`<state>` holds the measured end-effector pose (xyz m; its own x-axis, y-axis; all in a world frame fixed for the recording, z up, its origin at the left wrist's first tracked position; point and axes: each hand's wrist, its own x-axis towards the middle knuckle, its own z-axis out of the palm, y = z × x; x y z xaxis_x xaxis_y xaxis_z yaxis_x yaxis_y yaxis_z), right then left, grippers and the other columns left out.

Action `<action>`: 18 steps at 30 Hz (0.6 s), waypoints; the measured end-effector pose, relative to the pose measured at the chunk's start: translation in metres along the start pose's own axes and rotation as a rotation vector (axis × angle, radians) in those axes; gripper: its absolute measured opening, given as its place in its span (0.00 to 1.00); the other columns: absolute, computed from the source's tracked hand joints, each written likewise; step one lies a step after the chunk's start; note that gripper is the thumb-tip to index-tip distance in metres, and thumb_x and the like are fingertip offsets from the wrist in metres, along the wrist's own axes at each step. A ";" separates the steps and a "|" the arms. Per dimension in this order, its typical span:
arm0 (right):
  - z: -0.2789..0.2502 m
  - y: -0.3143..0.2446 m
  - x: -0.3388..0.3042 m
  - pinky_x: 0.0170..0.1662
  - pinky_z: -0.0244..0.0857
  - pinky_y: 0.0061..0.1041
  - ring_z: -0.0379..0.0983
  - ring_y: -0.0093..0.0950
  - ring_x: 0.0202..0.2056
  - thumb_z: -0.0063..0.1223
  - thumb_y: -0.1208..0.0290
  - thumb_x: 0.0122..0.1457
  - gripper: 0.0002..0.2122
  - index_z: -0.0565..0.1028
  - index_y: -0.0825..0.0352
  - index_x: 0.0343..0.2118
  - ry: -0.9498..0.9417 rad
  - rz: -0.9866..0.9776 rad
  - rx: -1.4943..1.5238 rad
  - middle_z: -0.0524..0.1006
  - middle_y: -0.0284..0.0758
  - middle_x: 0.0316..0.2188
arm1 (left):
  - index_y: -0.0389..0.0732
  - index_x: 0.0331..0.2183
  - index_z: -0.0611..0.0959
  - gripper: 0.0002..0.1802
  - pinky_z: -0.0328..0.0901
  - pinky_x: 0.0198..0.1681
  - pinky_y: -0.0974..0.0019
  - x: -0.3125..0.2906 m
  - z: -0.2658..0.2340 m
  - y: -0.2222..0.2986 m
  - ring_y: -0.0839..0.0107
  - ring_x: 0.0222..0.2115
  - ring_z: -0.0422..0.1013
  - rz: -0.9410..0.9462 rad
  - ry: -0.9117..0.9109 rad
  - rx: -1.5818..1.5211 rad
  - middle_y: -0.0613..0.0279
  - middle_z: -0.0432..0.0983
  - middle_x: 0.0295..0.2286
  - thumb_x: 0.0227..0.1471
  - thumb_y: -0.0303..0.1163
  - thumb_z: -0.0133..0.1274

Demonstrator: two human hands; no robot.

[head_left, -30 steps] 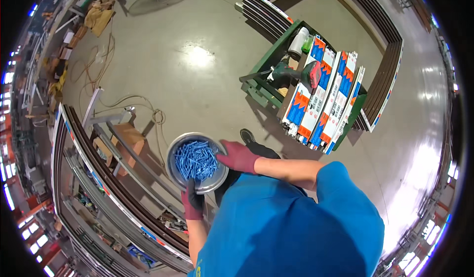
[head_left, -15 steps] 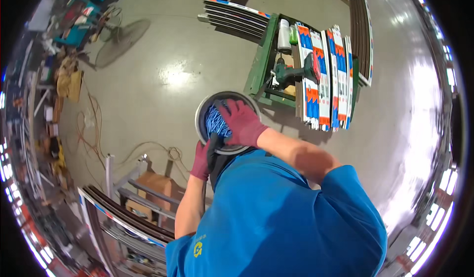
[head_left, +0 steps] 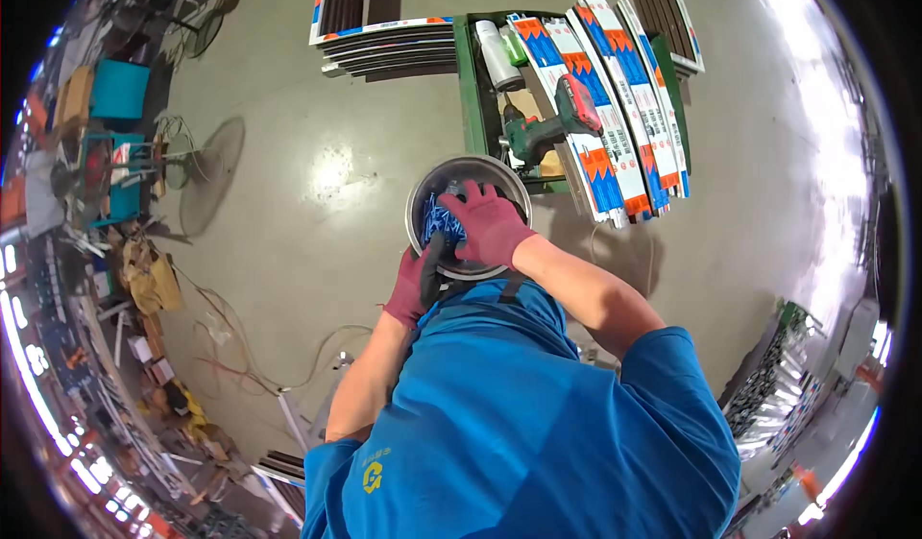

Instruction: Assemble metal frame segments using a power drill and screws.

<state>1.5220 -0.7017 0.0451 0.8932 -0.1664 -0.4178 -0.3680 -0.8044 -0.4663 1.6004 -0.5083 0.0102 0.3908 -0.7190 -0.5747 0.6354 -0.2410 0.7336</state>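
A smooth grey-beige floor (head_left: 298, 251) reflects light as a small white patch (head_left: 331, 169) left of centre and a long white streak (head_left: 816, 136) at right. A rectangular teal bin (head_left: 120, 90) sits upper left; bright white lights (head_left: 14, 323) line the left edge.

grey floor (head_left: 288, 261), green box (head_left: 472, 93), white canister (head_left: 496, 54) inside, printed strips (head_left: 629, 59) laid across

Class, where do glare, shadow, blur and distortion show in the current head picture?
In the head view, glare whitens patches of the floor; a shadow darkens part of the blue shirt; the printed strips appear bowed, the corners black; clutter near the left rim looks smeared; the left hand, right hand and metal bowl look clearer.
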 end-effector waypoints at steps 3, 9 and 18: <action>0.000 0.022 0.024 0.58 0.69 0.47 0.65 0.56 0.60 0.72 0.57 0.46 0.43 0.63 0.51 0.67 0.064 -0.020 0.066 0.61 0.53 0.65 | 0.34 0.55 0.78 0.30 0.72 0.47 0.64 0.025 0.009 0.030 0.67 0.43 0.78 -0.039 0.037 -0.023 0.57 0.81 0.45 0.68 0.52 0.50; -0.010 0.061 0.061 0.60 0.67 0.48 0.65 0.55 0.61 0.72 0.58 0.46 0.38 0.67 0.53 0.63 0.244 0.094 0.276 0.65 0.52 0.61 | 0.33 0.55 0.78 0.27 0.71 0.51 0.62 0.089 -0.008 0.059 0.69 0.46 0.77 -0.153 -0.068 0.114 0.57 0.81 0.47 0.69 0.47 0.51; -0.031 0.086 0.075 0.61 0.67 0.44 0.68 0.49 0.61 0.71 0.54 0.48 0.35 0.71 0.55 0.61 0.301 0.294 0.318 0.70 0.52 0.60 | 0.43 0.64 0.71 0.30 0.72 0.53 0.59 0.142 -0.032 0.039 0.53 0.50 0.76 0.281 -0.270 0.487 0.46 0.76 0.54 0.62 0.28 0.57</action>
<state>1.5659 -0.8009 -0.0020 0.7578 -0.5530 -0.3463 -0.6329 -0.4942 -0.5960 1.7020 -0.5990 -0.0539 0.2761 -0.9223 -0.2704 0.1313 -0.2425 0.9612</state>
